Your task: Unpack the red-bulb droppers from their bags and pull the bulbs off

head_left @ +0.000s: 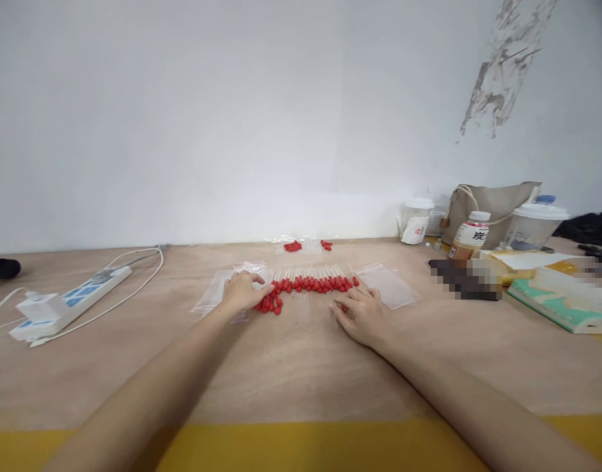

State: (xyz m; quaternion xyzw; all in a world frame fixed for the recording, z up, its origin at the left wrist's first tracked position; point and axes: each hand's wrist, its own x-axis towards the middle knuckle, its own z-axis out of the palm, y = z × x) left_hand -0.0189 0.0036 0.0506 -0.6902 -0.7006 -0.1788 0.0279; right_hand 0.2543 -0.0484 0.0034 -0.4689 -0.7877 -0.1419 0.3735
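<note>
red-tipped sticks (308,284): in a row on the table (281,373). left hand (242,290): at the left end, thumb and forefinger apart. right hand (360,314): near the right end, fingers curled; grip indeterminable.

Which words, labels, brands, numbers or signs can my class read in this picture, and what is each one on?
"炭": large dark character on the front of the bottle.
Too small to read: the finer print around that character on the bottle.
Too small to read: the round red mark on the nearby white-lidded cup.
I can make out no other text.
</note>
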